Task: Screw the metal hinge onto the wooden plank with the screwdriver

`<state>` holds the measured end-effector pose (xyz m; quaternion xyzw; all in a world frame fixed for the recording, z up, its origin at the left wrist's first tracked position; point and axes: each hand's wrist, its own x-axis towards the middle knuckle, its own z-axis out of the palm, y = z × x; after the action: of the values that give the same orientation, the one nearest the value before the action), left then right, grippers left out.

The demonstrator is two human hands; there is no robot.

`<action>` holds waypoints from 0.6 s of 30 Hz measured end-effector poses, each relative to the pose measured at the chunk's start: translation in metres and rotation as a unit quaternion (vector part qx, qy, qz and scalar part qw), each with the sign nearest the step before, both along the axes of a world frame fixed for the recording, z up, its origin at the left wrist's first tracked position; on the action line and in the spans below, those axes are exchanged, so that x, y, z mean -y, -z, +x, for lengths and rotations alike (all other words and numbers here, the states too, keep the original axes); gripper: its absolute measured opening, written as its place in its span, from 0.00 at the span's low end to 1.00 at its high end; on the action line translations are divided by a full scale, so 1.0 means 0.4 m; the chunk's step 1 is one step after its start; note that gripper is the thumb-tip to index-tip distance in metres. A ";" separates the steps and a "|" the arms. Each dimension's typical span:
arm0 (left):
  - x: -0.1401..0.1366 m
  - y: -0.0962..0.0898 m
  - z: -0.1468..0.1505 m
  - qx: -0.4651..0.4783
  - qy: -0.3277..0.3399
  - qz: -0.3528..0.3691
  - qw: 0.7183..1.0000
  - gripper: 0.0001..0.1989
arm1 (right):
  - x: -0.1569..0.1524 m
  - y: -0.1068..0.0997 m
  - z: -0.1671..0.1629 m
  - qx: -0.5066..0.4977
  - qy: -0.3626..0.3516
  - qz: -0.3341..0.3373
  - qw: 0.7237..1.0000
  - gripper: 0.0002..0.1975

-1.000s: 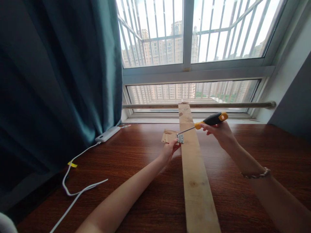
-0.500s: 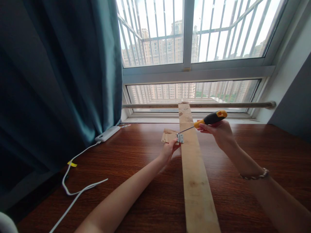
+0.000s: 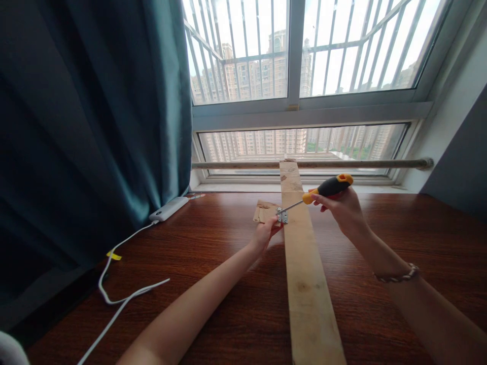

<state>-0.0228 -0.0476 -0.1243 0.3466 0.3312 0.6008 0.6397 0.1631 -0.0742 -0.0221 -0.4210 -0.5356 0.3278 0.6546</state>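
A yellow and black screwdriver (image 3: 327, 188) is gripped by its handle in my right hand (image 3: 344, 209), its shaft slanting down to the left. The tip meets the left leaf of a small metal hinge (image 3: 283, 217). That hinge spans the seam between a short wooden block (image 3: 263, 212) and a long wooden plank (image 3: 309, 284). My left hand (image 3: 267, 232) is closed on the near edge of the block beside the hinge, fingers partly hidden. Whether a screw sits under the tip is too small to tell.
The plank runs away from me over a dark red-brown wooden surface (image 3: 228, 304) toward a barred window. A white power strip (image 3: 170, 210) and white cable (image 3: 129, 299) lie at left, by a dark blue curtain (image 3: 152, 101). A horizontal rail (image 3: 361, 164) crosses before the window.
My right hand and the screwdriver handle have shifted slightly left and down, and the tip has moved a little lower on the hinge. My left hand stays in place on the block.
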 end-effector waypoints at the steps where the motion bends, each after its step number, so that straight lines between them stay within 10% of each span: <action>1: -0.001 0.001 0.000 0.000 -0.003 0.000 1.000 0.10 | 0.001 -0.003 0.000 -0.010 -0.019 -0.007 1.000 0.16; 18: -0.005 0.004 -0.001 -0.018 0.010 0.002 1.000 0.12 | 0.008 -0.014 0.011 -0.029 -0.019 0.010 0.999 0.14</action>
<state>-0.0233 -0.0454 -0.1259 0.3618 0.3380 0.5891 0.6386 0.1676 -0.0774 -0.0167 -0.3945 -0.5277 0.3462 0.6679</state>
